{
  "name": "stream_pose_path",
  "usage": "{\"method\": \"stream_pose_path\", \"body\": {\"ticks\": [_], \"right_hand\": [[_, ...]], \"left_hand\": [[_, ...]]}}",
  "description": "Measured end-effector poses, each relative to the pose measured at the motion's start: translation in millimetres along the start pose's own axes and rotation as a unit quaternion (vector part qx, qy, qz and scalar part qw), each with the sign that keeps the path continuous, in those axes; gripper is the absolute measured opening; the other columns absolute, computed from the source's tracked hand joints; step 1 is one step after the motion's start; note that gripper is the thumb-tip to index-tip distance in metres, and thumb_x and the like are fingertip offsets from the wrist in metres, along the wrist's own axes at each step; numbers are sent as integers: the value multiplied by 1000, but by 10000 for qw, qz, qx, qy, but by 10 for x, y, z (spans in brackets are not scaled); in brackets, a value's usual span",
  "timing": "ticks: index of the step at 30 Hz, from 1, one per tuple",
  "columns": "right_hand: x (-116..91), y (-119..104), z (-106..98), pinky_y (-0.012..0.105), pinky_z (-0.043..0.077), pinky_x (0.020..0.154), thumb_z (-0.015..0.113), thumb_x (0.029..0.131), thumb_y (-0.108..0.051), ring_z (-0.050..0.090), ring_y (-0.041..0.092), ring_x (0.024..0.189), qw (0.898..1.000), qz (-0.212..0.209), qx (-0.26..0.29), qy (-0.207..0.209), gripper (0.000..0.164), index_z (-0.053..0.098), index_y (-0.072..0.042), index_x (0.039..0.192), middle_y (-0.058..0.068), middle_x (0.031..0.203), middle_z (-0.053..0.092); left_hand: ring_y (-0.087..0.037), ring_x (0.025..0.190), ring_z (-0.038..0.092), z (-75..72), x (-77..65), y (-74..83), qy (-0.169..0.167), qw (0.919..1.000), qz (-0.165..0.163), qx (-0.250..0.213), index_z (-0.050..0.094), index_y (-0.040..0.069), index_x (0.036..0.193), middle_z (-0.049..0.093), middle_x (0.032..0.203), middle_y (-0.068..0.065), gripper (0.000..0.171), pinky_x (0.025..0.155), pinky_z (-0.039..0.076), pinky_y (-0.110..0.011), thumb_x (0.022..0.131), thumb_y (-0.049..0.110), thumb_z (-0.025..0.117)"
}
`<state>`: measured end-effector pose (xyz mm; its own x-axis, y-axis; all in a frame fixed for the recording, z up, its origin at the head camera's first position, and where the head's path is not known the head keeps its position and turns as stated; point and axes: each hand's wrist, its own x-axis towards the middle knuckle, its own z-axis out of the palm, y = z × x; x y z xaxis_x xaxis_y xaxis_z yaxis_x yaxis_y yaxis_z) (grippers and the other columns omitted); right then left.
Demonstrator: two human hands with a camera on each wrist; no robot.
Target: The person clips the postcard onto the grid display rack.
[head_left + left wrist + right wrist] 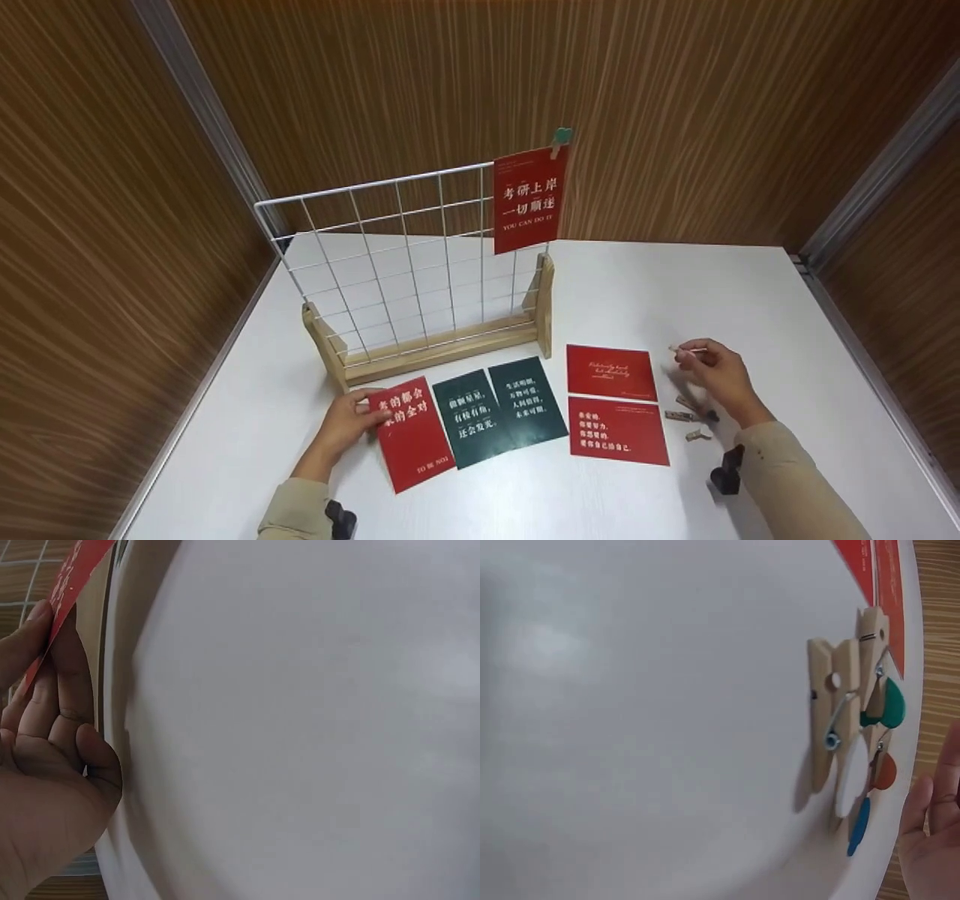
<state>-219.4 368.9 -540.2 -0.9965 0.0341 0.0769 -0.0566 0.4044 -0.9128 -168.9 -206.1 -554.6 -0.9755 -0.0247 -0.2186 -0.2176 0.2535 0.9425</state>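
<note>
My left hand [346, 424] pinches the left edge of a red card [420, 450] with white lettering; the left wrist view shows this card [75, 577] between thumb and fingers. At the right, my right hand [716, 376] pinches a small pale clothespin [673, 348], mostly covered by the fingers. Below that hand lie several wooden clothespins [680, 415]. Up close in the right wrist view, these clothespins [846, 716] bear white, green, orange and blue ornaments. Only part of the right hand [934, 817] shows there, at the edge.
Behind the cards stands a white wire grid rack [448, 262] on a wooden base [442, 349]. A green-topped clothespin [562, 137] fixes a red card [529, 214] at its upper right corner. Two dark green cards [469, 420] and two more red cards [611, 373] lie on the white table [675, 292].
</note>
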Motion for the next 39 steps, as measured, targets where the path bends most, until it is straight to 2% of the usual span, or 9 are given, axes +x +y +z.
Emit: {"method": "stream_pose_path", "body": {"ticks": [3,8,13,18,20,25,27,29,39], "right_hand": [[20,-3,12,27,53,76,63,93,-22,62,5,84,9999,-87,-50,53,34,60,5,114,8,99,68],[36,12,29,26,53,78,62,94,-22,63,6,83,9997,-197,-126,-12,35,61,4,117,10,103,68],[43,-15,44,24,53,76,60,95,-19,66,6,79,9997,-166,145,-53,33,58,5,117,10,97,69],[51,-63,47,28,53,79,60,94,-18,66,8,81,9989,-215,375,-153,33,56,5,117,10,100,69],[54,-79,46,30,53,80,60,94,-19,66,9,83,9989,-247,372,-160,33,56,5,117,10,102,68],[54,-132,54,29,53,80,55,97,-24,66,10,84,9983,-259,495,-170,36,55,6,117,11,101,68],[54,-150,57,28,52,80,52,99,-24,66,10,84,9977,-278,592,-191,37,54,8,117,12,100,67],[57,-159,56,27,52,80,50,100,-23,66,10,84,9972,-291,659,-218,37,54,9,118,11,99,67],[139,-208,55,24,51,79,51,100,-24,63,8,87,9976,-222,562,-344,38,48,7,123,6,102,68]], "left_hand": [[-12,64,57,-18,-9,14,-55,9999,79,-64,57,-8,120,70,84,-12,40,51,34,-23,85,4,69],[-11,63,58,-28,-1,49,-103,9997,164,-149,54,-8,124,70,84,-12,40,51,35,-22,88,3,66],[-12,60,56,-30,19,86,-125,9995,193,-234,53,-8,124,70,84,-12,40,46,32,-20,88,2,65],[-13,63,60,-29,22,151,-101,9995,173,-262,54,-7,123,71,85,-13,37,45,35,-21,88,1,65],[-14,67,63,-22,22,187,-77,9995,179,-241,54,-7,122,71,87,-14,37,48,39,-23,88,2,65],[-22,80,68,9,25,267,66,9996,215,-142,56,-8,120,70,92,-19,36,69,49,-30,87,1,66],[-25,83,68,23,27,296,115,9995,238,-143,57,-8,117,70,94,-21,33,76,49,-30,87,0,66],[-26,84,68,30,37,317,133,9994,277,-142,58,-8,113,70,94,-20,29,76,49,-29,87,-1,66],[-22,88,66,10,62,551,272,9985,458,146,60,-7,107,70,94,-17,25,88,44,-41,86,3,68]]}}
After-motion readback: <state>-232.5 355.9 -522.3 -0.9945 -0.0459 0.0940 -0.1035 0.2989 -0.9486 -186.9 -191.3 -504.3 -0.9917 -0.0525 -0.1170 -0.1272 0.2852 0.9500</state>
